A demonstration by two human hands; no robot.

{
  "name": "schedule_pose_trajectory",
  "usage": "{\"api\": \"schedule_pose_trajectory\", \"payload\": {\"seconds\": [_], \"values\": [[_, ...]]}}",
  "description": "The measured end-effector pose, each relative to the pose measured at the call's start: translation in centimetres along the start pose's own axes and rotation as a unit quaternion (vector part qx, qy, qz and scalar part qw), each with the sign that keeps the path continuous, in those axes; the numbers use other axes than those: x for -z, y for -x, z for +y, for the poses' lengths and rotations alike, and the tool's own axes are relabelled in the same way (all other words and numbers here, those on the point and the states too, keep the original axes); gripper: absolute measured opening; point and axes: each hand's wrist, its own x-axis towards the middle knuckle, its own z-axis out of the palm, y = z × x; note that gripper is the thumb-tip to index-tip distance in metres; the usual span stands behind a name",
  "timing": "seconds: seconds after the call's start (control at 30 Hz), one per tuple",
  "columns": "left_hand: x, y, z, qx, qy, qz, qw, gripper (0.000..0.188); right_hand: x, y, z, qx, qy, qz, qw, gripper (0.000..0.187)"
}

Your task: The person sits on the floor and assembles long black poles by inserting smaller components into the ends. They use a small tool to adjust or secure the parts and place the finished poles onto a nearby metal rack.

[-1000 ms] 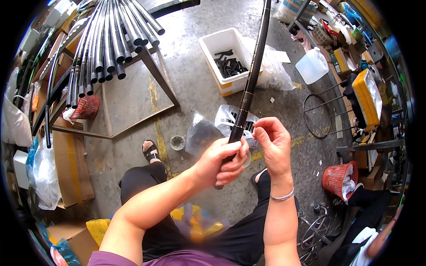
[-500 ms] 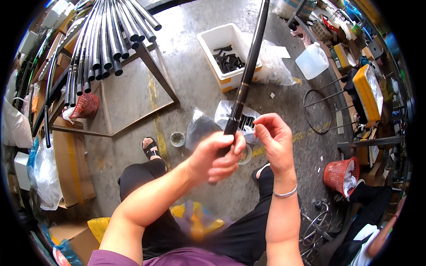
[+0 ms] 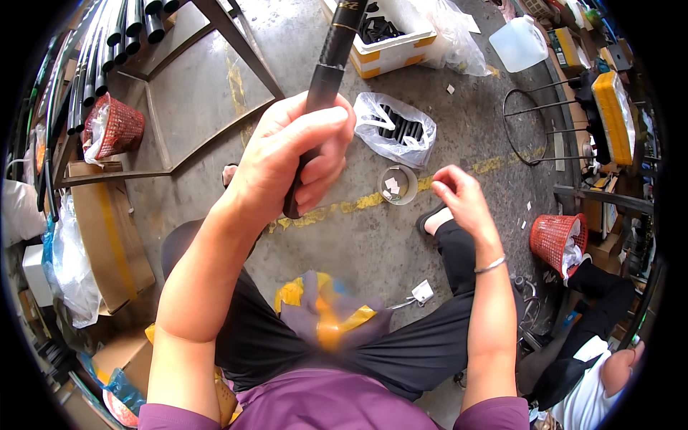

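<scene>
My left hand (image 3: 297, 147) is wrapped around the lower end of a black fishing rod (image 3: 331, 68), which has gold bands and a woven pattern. The rod slants up and away past the top of the view. Lower and to the right, my right hand (image 3: 462, 201) has its thumb and fingertips drawn together; anything between them is too small to make out. Beside it on the floor stands a round tub (image 3: 398, 185) with white scraps inside. Just beyond lies an open clear plastic bag (image 3: 412, 147) of short black pieces.
A white foam box (image 3: 398, 54) with black parts stands ahead. At left, long black tubes (image 3: 115, 43) lie over a metal frame (image 3: 236, 43) near a red basket (image 3: 123, 129). A second red basket (image 3: 555, 240), a wire stand (image 3: 505, 118) and a seated person (image 3: 591, 373) are at right.
My left hand has moved up and left with the rod, closer to the view. My right hand has drawn away from the rod, lower and rightward, to beside the tub. The view has shifted.
</scene>
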Motion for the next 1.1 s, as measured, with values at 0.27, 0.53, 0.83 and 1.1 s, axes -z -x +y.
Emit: {"api": "schedule_pose_trajectory", "payload": {"seconds": [0.27,0.53,0.83,1.1], "values": [[0.9,0.5,-0.5,0.032,-0.05,0.03,0.998,0.017,-11.6,-2.0,13.5,-0.115,0.127,-0.007,0.985,0.018],[2.0,0.0,-1.5,0.073,-0.171,0.114,0.976,0.023,-16.3,-7.4,17.6,-0.118,0.3,-0.017,0.946,0.022],[2.5,0.2,-1.5,0.15,-0.102,0.137,0.974,0.017,-18.1,-10.1,18.3,-0.183,0.322,0.004,0.929,0.015],[1.6,-0.4,-1.5,0.158,-0.088,0.099,0.979,0.017,-17.1,-8.5,18.8,-0.119,0.289,0.026,0.95,0.016]]}}
